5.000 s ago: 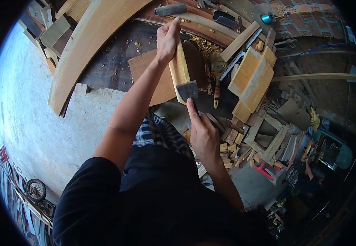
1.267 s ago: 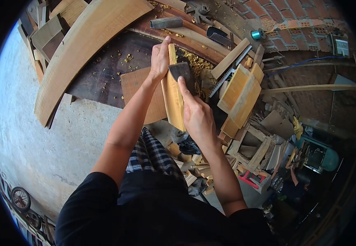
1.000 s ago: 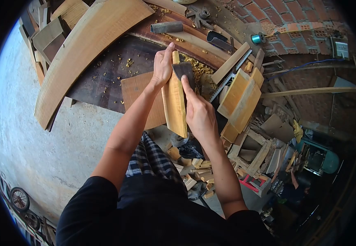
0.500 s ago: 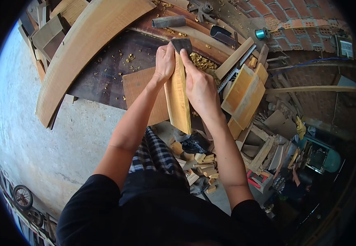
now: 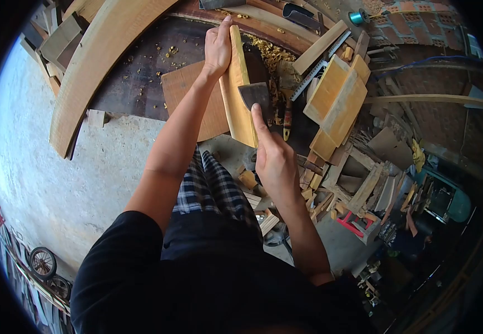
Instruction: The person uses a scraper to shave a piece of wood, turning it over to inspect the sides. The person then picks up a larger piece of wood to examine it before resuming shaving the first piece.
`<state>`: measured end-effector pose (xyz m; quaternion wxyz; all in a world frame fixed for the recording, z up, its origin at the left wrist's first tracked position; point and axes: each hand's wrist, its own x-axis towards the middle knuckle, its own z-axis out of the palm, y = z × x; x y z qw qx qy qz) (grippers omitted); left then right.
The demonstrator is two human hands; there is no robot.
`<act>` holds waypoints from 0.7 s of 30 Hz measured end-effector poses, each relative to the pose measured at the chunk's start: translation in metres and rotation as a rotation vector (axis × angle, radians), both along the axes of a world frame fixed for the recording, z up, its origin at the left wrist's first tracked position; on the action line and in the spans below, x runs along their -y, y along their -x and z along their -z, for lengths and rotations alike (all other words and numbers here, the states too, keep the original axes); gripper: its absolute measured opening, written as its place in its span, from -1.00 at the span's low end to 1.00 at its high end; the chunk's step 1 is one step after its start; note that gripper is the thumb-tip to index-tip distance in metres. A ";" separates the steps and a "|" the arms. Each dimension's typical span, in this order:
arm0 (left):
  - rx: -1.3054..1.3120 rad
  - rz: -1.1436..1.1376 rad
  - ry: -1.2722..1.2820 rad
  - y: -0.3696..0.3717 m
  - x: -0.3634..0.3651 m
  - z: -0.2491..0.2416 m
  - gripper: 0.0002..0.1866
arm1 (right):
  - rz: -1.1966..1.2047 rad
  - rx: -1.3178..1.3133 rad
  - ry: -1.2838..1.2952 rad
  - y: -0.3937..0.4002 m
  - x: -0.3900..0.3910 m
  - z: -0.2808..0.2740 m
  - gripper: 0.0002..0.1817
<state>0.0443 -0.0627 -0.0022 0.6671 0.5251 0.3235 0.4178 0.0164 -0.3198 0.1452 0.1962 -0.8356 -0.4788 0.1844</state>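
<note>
A yellowish narrow piece of wood [image 5: 233, 103] with a slightly curved edge slants across the near side of the bench. My left hand [image 5: 218, 54] is closed around its far end, thumb pointing up along it. Against its right edge, near the close end, lies a dark grey piece of sandpaper [image 5: 254, 96]. My right hand [image 5: 275, 156] holds that sheet, its extended index finger pressing on it and the other fingers curled. Beneath the wood, a flat brown board [image 5: 181, 92] juts past the bench edge.
Curled shavings [image 5: 272, 53] are scattered over the dark bench top [image 5: 130, 83]. A long curved plank [image 5: 94, 61] lies at left. On the right are stacked yellow boards [image 5: 330, 92], a steel ruler [image 5: 312, 78] and a tool with a red-and-yellow handle [image 5: 287, 119]. Offcuts litter the floor.
My right hand has drawn the sandpaper from the far end of the wood down toward me. My left hand stays at the far end, and the camera view has shifted.
</note>
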 end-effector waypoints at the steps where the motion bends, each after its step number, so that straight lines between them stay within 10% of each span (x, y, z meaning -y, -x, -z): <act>1: 0.026 0.008 -0.001 -0.002 -0.002 0.001 -0.35 | -0.018 0.043 -0.018 -0.002 -0.002 0.002 -0.25; 21: 0.138 -0.038 -0.026 -0.004 -0.001 0.008 -0.46 | 0.054 -0.023 0.101 0.013 -0.001 -0.013 -0.30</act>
